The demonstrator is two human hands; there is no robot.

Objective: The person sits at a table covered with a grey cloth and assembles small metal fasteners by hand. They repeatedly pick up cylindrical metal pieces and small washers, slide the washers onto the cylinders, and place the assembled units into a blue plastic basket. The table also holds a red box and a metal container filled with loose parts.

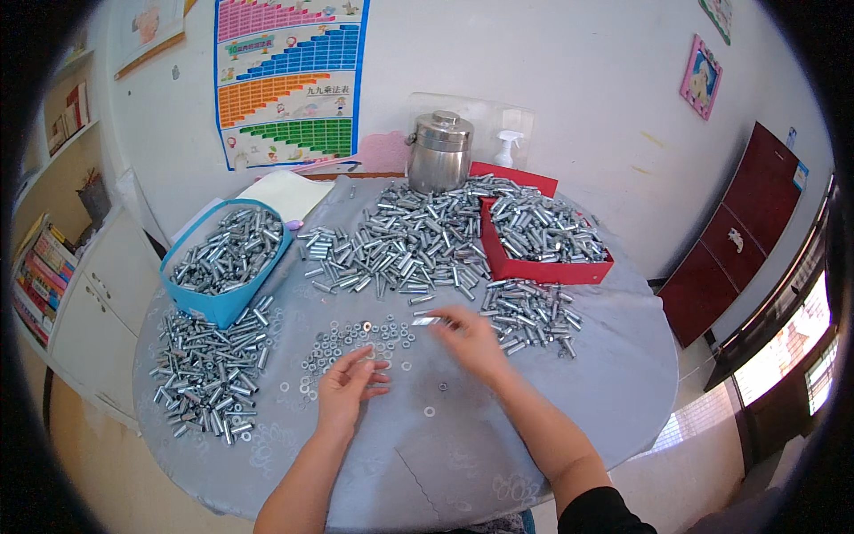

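I see the right hand (pixel 471 343) pinching a silver cylinder (pixel 425 321) over the table (pixel 578 400); the left hand (pixel 342 387) is half-curled by the small rings (pixel 334 341), and I cannot tell whether it grips one; more cylinders (pixel 229 245) fill the blue bin (pixel 222 309) and red box (pixel 556 272).

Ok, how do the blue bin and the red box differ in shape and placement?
Shape: the blue bin has rounded corners, while the red box has straight walls and sharp corners.
Placement: the blue bin stands toward the table's left edge; the red box sits toward the right and farther back.
Shared: both are heaped with silvery metal parts.
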